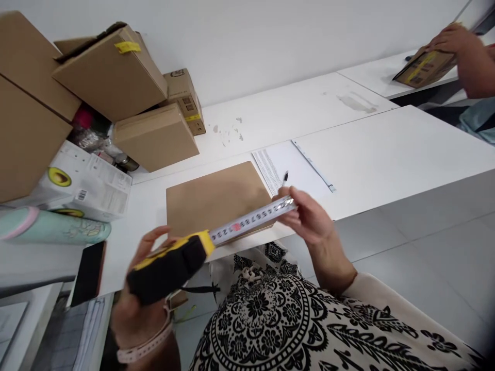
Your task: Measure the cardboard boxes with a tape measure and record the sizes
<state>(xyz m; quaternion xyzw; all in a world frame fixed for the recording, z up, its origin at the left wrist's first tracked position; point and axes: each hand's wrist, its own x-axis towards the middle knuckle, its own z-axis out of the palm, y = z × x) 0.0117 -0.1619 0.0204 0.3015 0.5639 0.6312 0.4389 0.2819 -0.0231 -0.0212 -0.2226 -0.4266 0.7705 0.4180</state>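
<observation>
A black and yellow tape measure [170, 268] sits in my left hand [133, 304], whose fingers are wrapped round its case. The metal blade [251, 219] is drawn out partway toward the right, its numbers facing up. My right hand [309, 216] pinches the free end of the blade. Beneath the blade a closed brown cardboard box [216, 196] lies on the white table [371, 154]. Just beyond my right hand are a printed sheet [278, 159] and a pen [285, 178], whose lower part is partly hidden.
Cardboard boxes [112, 77] are stacked at the back left. A white carton with avocado pictures [88, 180], a mint-green bottle [58, 226] and a dark phone [88, 273] lie at the left. Far right, another person's hand [448, 38] holds a taped box [425, 67].
</observation>
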